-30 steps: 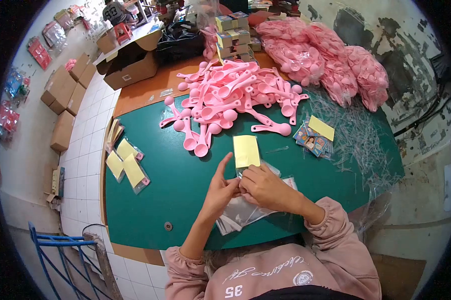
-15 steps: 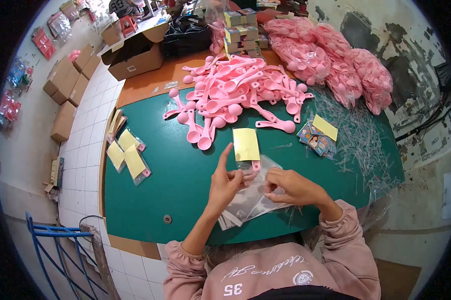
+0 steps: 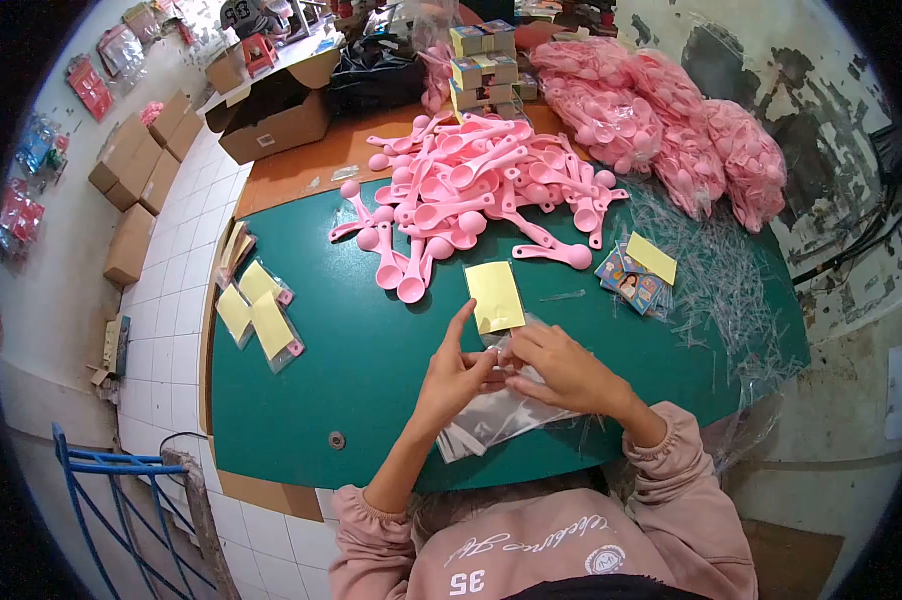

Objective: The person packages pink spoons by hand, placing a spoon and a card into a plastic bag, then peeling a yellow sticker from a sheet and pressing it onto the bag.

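My left hand has its index finger raised, while the thumb and other fingers pinch clear plastic below a yellow card. My right hand meets it from the right, fingers closed at the lower end of the same clear packet. The card lies in that packet, just above my fingertips. Beneath both hands is a stack of clear plastic bags. A large pile of pink measuring spoons lies beyond the hands.
Packed yellow cards lie at the left. Printed cards and scattered clear strips are at the right. Behind stand bagged pink spoons, card stacks and an open cardboard box. A metal washer lies front left.
My right hand has moved left, close against my left hand. The yellow card has tilted and shifted slightly toward me.
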Action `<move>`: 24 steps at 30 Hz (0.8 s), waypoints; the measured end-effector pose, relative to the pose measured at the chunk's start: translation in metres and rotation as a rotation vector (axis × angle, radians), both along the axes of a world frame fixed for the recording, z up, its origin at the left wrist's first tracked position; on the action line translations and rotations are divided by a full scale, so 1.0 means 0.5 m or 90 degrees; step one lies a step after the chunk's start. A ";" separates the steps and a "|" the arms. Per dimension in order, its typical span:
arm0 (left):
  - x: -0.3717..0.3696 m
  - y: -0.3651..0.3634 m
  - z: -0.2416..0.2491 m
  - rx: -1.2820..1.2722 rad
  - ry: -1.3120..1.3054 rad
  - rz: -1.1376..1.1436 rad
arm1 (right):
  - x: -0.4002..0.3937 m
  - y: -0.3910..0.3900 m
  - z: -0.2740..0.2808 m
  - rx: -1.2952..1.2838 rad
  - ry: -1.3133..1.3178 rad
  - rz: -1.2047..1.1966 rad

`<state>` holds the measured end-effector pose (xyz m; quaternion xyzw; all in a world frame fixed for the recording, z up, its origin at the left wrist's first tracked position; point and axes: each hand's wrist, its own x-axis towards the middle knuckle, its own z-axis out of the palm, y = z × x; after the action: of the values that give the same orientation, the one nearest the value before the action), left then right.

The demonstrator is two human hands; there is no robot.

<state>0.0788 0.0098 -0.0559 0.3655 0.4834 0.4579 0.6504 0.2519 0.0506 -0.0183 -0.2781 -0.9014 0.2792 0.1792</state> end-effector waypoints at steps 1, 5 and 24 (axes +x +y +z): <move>-0.002 0.001 0.000 -0.005 0.027 -0.008 | 0.005 0.004 0.010 -0.092 0.013 0.054; 0.000 -0.004 0.016 -0.006 0.060 -0.013 | 0.017 0.010 0.017 -0.232 0.070 0.021; -0.004 -0.006 -0.003 0.020 0.052 -0.029 | 0.011 0.003 -0.021 0.099 0.031 0.142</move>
<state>0.0769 0.0066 -0.0576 0.4052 0.4939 0.4355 0.6342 0.2572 0.0519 -0.0286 -0.1548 -0.9409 0.2337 0.1899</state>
